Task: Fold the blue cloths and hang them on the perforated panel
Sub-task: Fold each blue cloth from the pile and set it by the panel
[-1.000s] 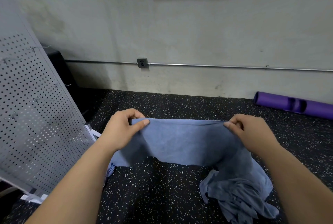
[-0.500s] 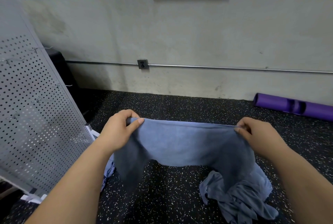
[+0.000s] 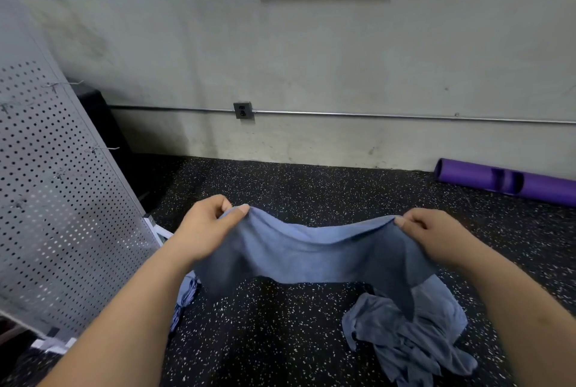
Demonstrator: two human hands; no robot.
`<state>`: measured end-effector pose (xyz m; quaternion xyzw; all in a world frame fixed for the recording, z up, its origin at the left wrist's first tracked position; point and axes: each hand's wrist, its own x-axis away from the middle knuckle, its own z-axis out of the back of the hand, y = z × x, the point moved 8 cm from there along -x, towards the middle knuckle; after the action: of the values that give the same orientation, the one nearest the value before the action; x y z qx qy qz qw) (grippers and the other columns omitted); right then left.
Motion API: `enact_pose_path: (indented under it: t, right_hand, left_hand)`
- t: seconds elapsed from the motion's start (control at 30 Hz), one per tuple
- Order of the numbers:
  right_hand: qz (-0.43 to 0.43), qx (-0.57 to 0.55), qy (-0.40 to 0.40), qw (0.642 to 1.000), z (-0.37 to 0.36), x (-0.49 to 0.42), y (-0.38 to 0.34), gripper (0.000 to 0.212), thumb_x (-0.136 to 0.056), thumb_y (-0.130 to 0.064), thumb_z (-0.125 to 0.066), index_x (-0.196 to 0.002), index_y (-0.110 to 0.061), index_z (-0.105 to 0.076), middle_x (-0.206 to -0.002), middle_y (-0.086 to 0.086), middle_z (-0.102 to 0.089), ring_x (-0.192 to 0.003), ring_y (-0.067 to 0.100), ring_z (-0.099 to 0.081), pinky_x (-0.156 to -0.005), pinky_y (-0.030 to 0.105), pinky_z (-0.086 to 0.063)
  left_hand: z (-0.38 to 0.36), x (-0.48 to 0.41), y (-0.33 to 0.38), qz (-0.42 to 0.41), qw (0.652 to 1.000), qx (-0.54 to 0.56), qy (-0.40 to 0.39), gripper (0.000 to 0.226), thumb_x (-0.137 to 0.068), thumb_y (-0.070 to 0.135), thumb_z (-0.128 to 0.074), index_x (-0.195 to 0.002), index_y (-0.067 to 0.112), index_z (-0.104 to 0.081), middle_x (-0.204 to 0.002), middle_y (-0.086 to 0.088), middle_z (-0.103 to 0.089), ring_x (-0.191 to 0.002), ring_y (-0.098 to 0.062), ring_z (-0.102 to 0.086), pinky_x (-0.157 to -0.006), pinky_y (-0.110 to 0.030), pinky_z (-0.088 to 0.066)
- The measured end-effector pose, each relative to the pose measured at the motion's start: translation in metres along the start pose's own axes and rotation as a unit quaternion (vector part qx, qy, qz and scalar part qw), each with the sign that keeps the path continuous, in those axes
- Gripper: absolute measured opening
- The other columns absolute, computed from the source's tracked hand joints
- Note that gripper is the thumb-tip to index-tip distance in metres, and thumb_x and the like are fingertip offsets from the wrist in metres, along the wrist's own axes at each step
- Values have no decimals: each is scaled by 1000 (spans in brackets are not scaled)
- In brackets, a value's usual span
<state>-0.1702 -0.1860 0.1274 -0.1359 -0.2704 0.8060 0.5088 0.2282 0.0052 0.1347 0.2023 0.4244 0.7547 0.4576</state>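
Observation:
I hold a blue cloth (image 3: pixel 311 249) stretched between both hands above the speckled floor. My left hand (image 3: pixel 208 227) pinches its top left corner, my right hand (image 3: pixel 436 237) pinches the top right corner. The top edge sags a little in the middle and both sides hang down. A crumpled heap of blue cloths (image 3: pixel 411 333) lies on the floor below my right hand. Another bit of blue cloth (image 3: pixel 185 296) shows under my left forearm. The grey perforated panel (image 3: pixel 46 199) leans at the left, with thin wire hooks (image 3: pixel 103 149) sticking out.
A purple roll (image 3: pixel 511 181) lies by the wall at the right. A black box (image 3: pixel 106 125) stands behind the panel. A metal conduit with a socket (image 3: pixel 243 110) runs along the wall. The panel's white foot (image 3: pixel 157 229) juts out near my left hand.
Both hands have dropped slightly and come a little closer, so the cloth's top edge has gone from taut to sagging. The left side of the cloth has lifted off the floor.

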Motion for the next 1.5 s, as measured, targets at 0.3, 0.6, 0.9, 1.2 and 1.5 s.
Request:
enact_pose_path:
  t: [0.3, 0.6, 0.9, 1.2, 1.5]
  right_hand:
    - [43, -65, -47, 996, -27, 9, -48, 26, -112, -29, -51, -94, -19, -68, -84, -3, -67, -73, 13, -59, -65, 31, -46]
    - [63, -177, -92, 978, -45, 17, -84, 29, -105, -17, -66, -130, -31, -74, -113, -17, -78, -104, -4, -70, -84, 17, -53]
    - [64, -344, -21, 937, -53, 14, -95, 44, -92, -1, -79, -125, -30, -76, -108, -2, -81, -109, 13, -75, -101, 32, -57]
    - [70, -316, 17, 946, -54, 21, -109, 60, -92, 11, -68, -137, -29, -69, -115, -13, -78, -110, -4, -71, -99, 24, -58]
    - [96, -384, 68, 916, -54, 34, -123, 56, -92, 16, -65, -133, -23, -68, -110, -6, -80, -105, 10, -77, -93, 23, -59]
  left_hand:
    - [-53, 13, 26, 97, 963, 234, -89, 13, -102, 18, -71, -91, 15, -79, -89, -7, -76, -85, -19, -67, -86, -36, -53]
    - [-88, 17, 40, 101, 950, 269, -124, 16, -98, 4, -74, -104, 16, -83, -87, -6, -76, -77, -18, -67, -74, -33, -54]
    - [-117, 27, 53, 129, 910, 362, -156, 40, -96, -19, -52, -115, 4, -79, -106, -17, -77, -88, -21, -69, -75, -30, -61]
    - [-117, 32, 56, 84, 946, 303, -83, 42, -85, -6, -74, -115, 21, -81, -107, -5, -80, -87, -12, -71, -88, -32, -59]
    - [-112, 39, 74, 51, 943, 327, -23, 22, -87, 3, -86, -107, 5, -77, -94, -10, -81, -80, -22, -76, -83, -36, -66]
